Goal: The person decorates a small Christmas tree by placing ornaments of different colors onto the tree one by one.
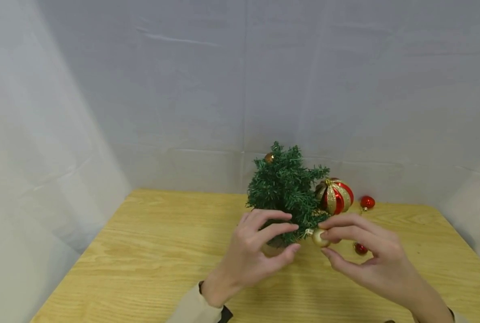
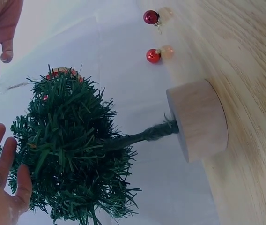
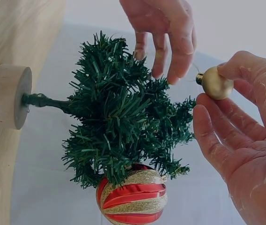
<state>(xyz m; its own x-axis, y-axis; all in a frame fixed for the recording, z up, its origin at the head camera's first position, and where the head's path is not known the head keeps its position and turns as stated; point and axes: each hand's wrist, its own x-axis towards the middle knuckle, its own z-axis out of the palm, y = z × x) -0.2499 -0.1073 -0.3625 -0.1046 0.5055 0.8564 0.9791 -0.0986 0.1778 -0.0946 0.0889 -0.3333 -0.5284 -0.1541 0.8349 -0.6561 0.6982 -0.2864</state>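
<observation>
My right hand (image 1: 375, 253) pinches a small gold bauble (image 3: 217, 83) between thumb and fingers; its cap points toward the little artificial Christmas tree (image 1: 282, 188). A thin thread loop shows at the cap in the right wrist view. My left hand (image 1: 252, 249) is held in front of the tree's left side, fingers spread and gently bent, nothing between them. The tree stands upright on a round wooden base (image 2: 198, 121). High on its branches sits a small amber-gold bauble (image 1: 269, 157). A large red-and-gold striped ball (image 1: 336, 196) is at the tree's right side.
On the wooden table (image 1: 143, 251), right of the tree, lie a shiny red bauble (image 1: 367, 202) toward the back and a darker red bauble (image 1: 360, 248) closer in, partly behind my right hand. A pale sheet (image 1: 183, 98) hangs behind the table and along its sides.
</observation>
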